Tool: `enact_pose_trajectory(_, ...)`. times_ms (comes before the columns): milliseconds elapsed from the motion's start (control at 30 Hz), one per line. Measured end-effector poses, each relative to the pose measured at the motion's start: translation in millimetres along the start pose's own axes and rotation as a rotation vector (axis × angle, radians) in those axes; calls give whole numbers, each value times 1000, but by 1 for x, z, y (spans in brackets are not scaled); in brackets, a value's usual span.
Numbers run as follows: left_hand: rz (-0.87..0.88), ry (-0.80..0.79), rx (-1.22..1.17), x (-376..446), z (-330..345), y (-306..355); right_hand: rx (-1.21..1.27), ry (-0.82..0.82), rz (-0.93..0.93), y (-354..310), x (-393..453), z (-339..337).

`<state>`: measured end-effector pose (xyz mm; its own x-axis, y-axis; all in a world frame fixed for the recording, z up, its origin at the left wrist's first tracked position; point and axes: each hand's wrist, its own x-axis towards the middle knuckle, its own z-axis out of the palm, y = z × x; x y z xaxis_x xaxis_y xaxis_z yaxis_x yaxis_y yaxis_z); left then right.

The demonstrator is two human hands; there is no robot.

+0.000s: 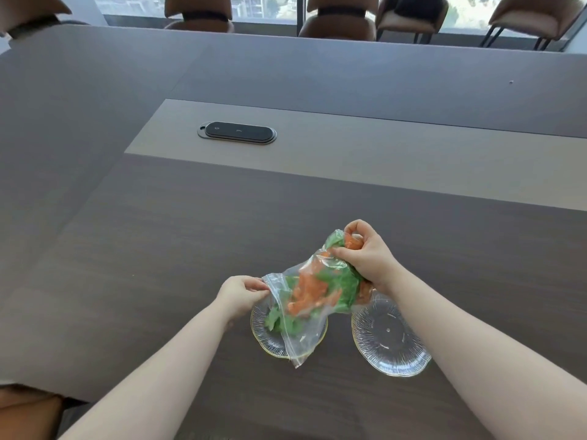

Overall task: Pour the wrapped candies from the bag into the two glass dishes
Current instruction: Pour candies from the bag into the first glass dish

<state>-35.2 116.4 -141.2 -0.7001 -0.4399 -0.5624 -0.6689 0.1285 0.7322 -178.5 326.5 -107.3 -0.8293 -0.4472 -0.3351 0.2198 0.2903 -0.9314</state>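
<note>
Bag: thin clear plastic film, glossy, creased. Candies inside: orange and green wrappers, crinkled; wrapper material can't be told through the film. Left dish: clear ribbed glass, shiny, thin gold-coloured rim. Right dish: same ribbed clear glass, no clear rim colour. Worktop: dark wood-grain surface, matt, smooth; lighter grey matt inset panel further back. Socket cover in panel: black glossy face, grey metal-look surround. Chairs: brown leather-like upholstery, slight sheen.

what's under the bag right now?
The left glass dish, under the zip bag's open end, green candies blurred above it. Its centre is covered; landed candies can't be confirmed.
</note>
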Motion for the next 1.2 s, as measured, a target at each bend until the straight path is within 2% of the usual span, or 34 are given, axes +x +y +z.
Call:
enact_pose_trajectory(200,77,160,180,8,0,7,-32,-14,-47,-5,-3,7)
enact_pose_trajectory(267,90,72,209,9,2,9,-20,-9,-50,-6,-4,8)
enact_pose_trajectory(367,126,-86,373,11,11,6,-4,2,-53,-9,-7,7)
enact_pose_trajectory(567,227,-256,630,15,22,14,-31,-78,-146,-25,-19,9)
enact_pose_trajectory(667,296,-270,717,17,26,25,-3,-96,-172,-31,-21,13)
enact_pose_trajectory(800,352,-184,793,20,33,30,35,-87,-186,-33,-23,16)
enact_pose_trajectory(1000,409,-80,733,16,20,31,66,-51,-180,-35,-22,11)
enact_pose_trajectory(1200,338,-140,519,8,3,47,85,20,-148,-33,-15,-1)
